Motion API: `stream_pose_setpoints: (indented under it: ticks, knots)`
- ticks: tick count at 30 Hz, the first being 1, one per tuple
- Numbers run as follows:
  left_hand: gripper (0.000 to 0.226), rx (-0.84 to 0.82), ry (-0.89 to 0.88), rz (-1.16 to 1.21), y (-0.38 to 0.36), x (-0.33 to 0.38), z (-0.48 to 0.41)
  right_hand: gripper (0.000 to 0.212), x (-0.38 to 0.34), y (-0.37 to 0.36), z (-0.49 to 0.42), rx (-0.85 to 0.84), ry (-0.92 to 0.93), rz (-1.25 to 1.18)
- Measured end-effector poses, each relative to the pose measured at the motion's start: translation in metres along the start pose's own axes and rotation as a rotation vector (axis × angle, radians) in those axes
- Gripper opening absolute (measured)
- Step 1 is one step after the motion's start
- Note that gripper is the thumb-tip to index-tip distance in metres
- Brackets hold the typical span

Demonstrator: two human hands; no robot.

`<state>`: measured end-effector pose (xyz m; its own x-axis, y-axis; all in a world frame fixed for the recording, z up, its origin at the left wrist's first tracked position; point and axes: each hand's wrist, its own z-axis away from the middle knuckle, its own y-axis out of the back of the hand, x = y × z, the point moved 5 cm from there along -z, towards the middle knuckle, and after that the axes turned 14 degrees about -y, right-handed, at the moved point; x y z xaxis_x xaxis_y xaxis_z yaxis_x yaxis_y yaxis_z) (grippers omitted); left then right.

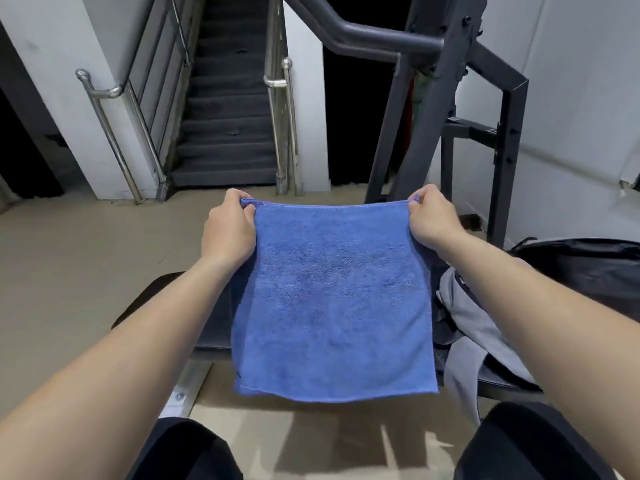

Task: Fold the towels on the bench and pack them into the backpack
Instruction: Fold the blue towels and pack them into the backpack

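A blue towel (332, 299) hangs flat in the air in front of me, over the black bench (207, 327). My left hand (228, 226) pinches its top left corner and my right hand (433, 220) pinches its top right corner, so the top edge is stretched straight between them. A grey towel (474, 327) lies crumpled on the bench to the right, partly hidden by my right forearm. The black backpack (588, 268) sits at the far right, its opening not visible.
A dark metal gym frame (450, 98) rises behind the bench at the right. Carpeted stairs (228, 116) with steel handrails (114, 133) lie ahead. Beige floor (86, 254) spreads to the left. My dark-trousered knees (526, 445) are at the bottom edge.
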<state>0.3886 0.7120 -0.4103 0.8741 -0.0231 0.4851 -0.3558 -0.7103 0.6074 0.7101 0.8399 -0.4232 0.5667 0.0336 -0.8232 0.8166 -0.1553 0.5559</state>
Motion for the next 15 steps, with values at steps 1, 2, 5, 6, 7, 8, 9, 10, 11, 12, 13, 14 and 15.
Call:
stream_pose_setpoints:
  ticks: [1,2,5,6,7,8,9,10,11,12,13,14,15]
  knots:
    - [0.023,-0.023,0.022,-0.028,-0.013,-0.011,0.0,0.02,0.009,-0.013,-0.007,-0.005,-0.009,0.034]
    - [0.024,-0.051,0.046,-0.058,-0.027,-0.022,0.0,0.019,0.019,-0.027,-0.014,-0.015,-0.023,0.066]
    - [0.025,-0.157,0.106,-0.097,-0.079,-0.062,0.0,0.016,0.055,-0.068,-0.04,-0.038,-0.081,0.19]
    - [0.025,-0.194,0.118,-0.106,-0.096,-0.074,-0.001,0.015,0.065,-0.08,-0.049,-0.037,-0.098,0.254]
    - [0.023,-0.225,0.135,-0.109,-0.112,-0.085,-0.003,0.014,0.074,-0.091,-0.059,-0.036,-0.111,0.313]
    - [0.02,-0.252,0.157,-0.1,-0.127,-0.094,-0.006,0.014,0.081,-0.101,-0.067,-0.036,-0.124,0.347]
    - [0.017,-0.27,0.178,-0.077,-0.14,-0.102,-0.01,0.014,0.087,-0.111,-0.077,-0.036,-0.136,0.358]
    - [0.015,-0.279,0.197,-0.048,-0.152,-0.109,-0.014,0.014,0.091,-0.119,-0.085,-0.04,-0.148,0.349]
    - [0.015,-0.276,0.211,-0.014,-0.162,-0.114,-0.02,0.014,0.094,-0.127,-0.094,-0.04,-0.16,0.326]
    - [0.013,-0.268,0.221,0.021,-0.17,-0.119,-0.026,0.013,0.095,-0.132,-0.102,-0.041,-0.175,0.297]
    - [0.01,-0.259,0.227,0.055,-0.177,-0.125,-0.033,0.013,0.095,-0.138,-0.112,-0.034,-0.181,0.277]
    - [0.009,-0.246,0.229,0.085,-0.182,-0.129,-0.039,0.012,0.093,-0.14,-0.117,-0.026,-0.188,0.258]
    - [0.011,-0.234,0.229,0.104,-0.185,-0.133,-0.045,0.012,0.092,-0.143,-0.123,-0.028,-0.19,0.232]
